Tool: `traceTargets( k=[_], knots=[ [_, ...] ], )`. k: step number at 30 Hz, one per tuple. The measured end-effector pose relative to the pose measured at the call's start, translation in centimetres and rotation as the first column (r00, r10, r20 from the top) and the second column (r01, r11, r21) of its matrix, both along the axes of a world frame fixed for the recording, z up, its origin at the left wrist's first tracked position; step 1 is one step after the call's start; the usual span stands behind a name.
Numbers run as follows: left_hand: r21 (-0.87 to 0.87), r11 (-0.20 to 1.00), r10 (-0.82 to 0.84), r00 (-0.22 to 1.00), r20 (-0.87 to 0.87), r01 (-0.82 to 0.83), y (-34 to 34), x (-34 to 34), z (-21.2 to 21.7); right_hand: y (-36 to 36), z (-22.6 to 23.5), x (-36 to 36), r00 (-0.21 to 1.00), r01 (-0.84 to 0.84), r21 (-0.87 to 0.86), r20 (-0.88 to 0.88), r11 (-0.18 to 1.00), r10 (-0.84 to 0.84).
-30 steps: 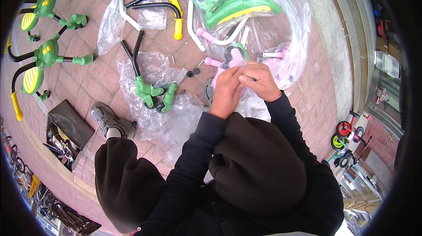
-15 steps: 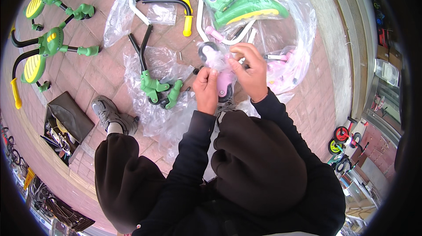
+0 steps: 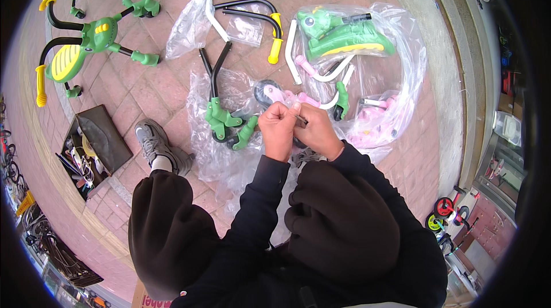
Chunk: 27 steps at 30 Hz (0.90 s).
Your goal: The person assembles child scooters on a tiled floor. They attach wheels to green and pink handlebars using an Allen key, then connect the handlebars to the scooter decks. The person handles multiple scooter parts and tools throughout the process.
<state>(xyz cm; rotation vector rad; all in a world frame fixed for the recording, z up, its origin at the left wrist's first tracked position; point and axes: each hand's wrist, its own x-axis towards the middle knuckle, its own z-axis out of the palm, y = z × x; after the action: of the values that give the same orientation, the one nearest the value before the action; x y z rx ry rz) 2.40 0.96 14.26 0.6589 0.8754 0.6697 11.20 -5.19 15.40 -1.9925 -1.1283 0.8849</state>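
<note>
My left hand (image 3: 278,130) and my right hand (image 3: 319,131) are close together, thumbs and fingers pinched at the same spot. Between and just beyond them is a pink wheel part (image 3: 270,91) with a black wheel, in thin clear plastic; my hands cover its lower part. Just right of my right hand, a green wheel part (image 3: 342,101) lies by a bent white tube. To the left, several green wheel parts (image 3: 221,117) on a black forked tube (image 3: 217,73) rest on crumpled clear plastic (image 3: 215,162).
Beyond my hands lies a bagged green and yellow ride-on body (image 3: 347,35), with bagged pink parts (image 3: 373,120) below it. A black handlebar with yellow grips (image 3: 275,44) is farther back. Assembled green ride-on toys (image 3: 94,41) stand far left, above an open tool case (image 3: 103,141).
My hands have come together, the right moving down and inward to the left one. The whole view has shifted, so the ground items appear farther right and lower. The green wheel part now shows.
</note>
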Motion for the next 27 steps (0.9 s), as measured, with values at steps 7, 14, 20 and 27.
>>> traceTargets(
  k=[7, 14, 20, 27],
  knots=[
    [0.17, 0.985, -0.004, 0.989, -0.145, 0.029, -0.1, 0.0, 0.0, -0.1, -0.3, -0.3, 0.998, 0.066, 0.134, -0.027, 0.989, -0.063],
    [0.313, 0.949, 0.045, 0.972, -0.229, 0.03, 0.1, 0.6, 0.4, 0.2, -0.3, -0.5, 0.93, -0.019, 0.333, 0.352, 0.943, -0.105],
    [0.125, 0.99, -0.047, 0.986, -0.162, 0.068, -1.9, 1.7, 1.5, 0.3, -0.2, 1.7, 0.773, 0.07, 0.335, 0.578, 0.94, -0.263],
    [-0.407, 0.89, -0.127, 0.97, 0.206, 0.203, -3.1, 1.7, 1.1, -0.8, -2.4, 4.6, 0.807, 0.265, 0.124, 0.514, 0.956, -0.291]
  ],
)
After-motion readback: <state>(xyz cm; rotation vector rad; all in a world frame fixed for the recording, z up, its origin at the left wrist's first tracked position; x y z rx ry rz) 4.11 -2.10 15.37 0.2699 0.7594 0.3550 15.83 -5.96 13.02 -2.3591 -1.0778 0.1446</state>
